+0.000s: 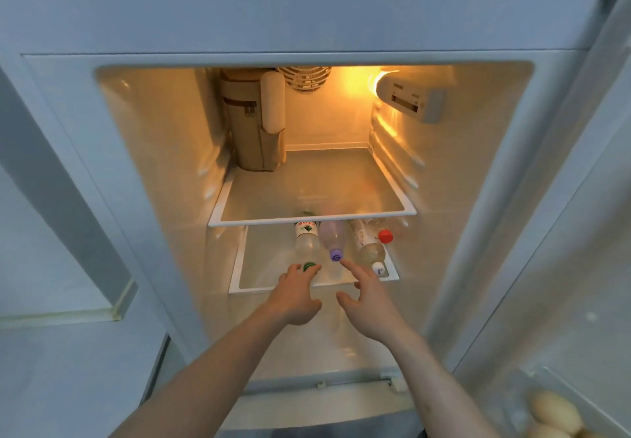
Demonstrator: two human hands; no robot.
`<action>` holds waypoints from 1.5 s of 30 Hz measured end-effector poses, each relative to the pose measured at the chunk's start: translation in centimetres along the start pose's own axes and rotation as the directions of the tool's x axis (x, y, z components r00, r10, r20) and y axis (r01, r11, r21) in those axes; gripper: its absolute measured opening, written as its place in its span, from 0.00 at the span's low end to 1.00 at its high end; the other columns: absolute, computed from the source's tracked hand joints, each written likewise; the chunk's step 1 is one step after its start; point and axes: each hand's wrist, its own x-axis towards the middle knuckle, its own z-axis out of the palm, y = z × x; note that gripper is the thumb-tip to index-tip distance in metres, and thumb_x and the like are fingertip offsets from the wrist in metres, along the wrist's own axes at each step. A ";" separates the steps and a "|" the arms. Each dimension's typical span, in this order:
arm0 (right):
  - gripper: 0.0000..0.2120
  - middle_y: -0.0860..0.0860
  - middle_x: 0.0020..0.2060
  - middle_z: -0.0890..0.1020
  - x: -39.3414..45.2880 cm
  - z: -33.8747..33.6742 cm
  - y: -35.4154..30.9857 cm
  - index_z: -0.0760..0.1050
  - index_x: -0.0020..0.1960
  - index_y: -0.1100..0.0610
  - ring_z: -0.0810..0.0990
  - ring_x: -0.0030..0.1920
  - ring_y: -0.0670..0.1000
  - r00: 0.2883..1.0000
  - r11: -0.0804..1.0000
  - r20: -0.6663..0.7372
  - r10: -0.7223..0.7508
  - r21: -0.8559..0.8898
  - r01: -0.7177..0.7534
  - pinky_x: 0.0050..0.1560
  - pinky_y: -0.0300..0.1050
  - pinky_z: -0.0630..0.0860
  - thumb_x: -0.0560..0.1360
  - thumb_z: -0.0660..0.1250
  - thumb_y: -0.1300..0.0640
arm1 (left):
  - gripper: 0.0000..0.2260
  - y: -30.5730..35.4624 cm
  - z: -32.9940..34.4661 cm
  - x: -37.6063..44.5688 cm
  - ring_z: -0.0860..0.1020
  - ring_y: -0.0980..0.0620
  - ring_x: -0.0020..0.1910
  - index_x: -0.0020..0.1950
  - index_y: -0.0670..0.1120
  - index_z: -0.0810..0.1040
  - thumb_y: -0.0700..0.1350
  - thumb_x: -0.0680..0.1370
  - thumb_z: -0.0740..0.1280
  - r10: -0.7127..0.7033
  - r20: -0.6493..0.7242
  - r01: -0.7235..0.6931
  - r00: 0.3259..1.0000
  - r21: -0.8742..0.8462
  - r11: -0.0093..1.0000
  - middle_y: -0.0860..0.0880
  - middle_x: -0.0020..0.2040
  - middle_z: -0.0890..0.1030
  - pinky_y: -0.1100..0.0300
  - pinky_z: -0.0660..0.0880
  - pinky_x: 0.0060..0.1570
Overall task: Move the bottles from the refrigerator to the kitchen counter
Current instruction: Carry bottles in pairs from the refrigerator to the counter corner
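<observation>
Trouble would most likely come from the way the bottles lie: four of them rest on their sides, packed side by side on the lower shelf (pixel 239 287) of the refrigerator (pixel 478 198), caps toward the door. Pull one out carelessly and its neighbour could roll after it, off the front edge and onto the floor. Bottles out of a fridge may well be damp and slippery, so a grab at the cap alone might slide off. The upper shelf (pixel 312 221) hangs low over them too, and a bottle lifted steeply could knock its rim.

The left hand (pixel 295 296) reaches in with its fingers loosely spread, the tips at the cap of the green-capped bottle (pixel 306 243); whether they touch it I cannot tell, and they are not wrapped round it. The right hand (pixel 367 296) is spread wide, fingers apart and holding nothing, its forefinger just short of the purple-capped bottle (pixel 333 241). The white-capped bottle (pixel 370 251) lies just beside that hand, and the red-capped bottle (pixel 386 236) sits farthest right. No counter shows from here.
</observation>
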 end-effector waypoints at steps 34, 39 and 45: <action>0.18 0.50 0.56 0.76 7.2 7.1 2.2 0.68 0.59 0.40 0.75 0.57 0.53 0.999 0.987 -0.018 0.031 -0.158 -0.034 0.60 0.49 0.75 0.78 0.71 0.57 | 0.22 -6.4 0.8 -0.6 0.67 0.47 0.58 0.66 0.56 0.64 0.38 0.76 0.65 0.127 -0.162 -0.125 0.979 0.022 0.992 0.49 0.60 0.66 0.55 0.72 0.59; 0.15 0.51 0.56 0.72 4.3 6.9 1.6 0.67 0.60 0.42 0.79 0.53 0.51 0.997 0.985 0.037 0.075 -0.157 -0.068 0.56 0.44 0.76 0.82 0.66 0.59 | 0.21 -7.1 1.4 -2.8 0.67 0.50 0.55 0.64 0.57 0.64 0.38 0.78 0.66 0.159 -0.209 -0.155 0.965 0.034 0.987 0.50 0.60 0.66 0.56 0.76 0.54; 0.14 0.45 0.54 0.70 0.9 6.0 -0.4 0.67 0.56 0.39 0.82 0.47 0.43 0.995 0.992 -0.097 0.029 -0.116 -0.040 0.49 0.46 0.80 0.81 0.70 0.53 | 0.14 -7.8 0.8 -6.0 0.71 0.54 0.54 0.64 0.58 0.65 0.45 0.83 0.65 0.200 -0.368 -0.220 0.908 -0.013 0.975 0.53 0.58 0.65 0.62 0.78 0.52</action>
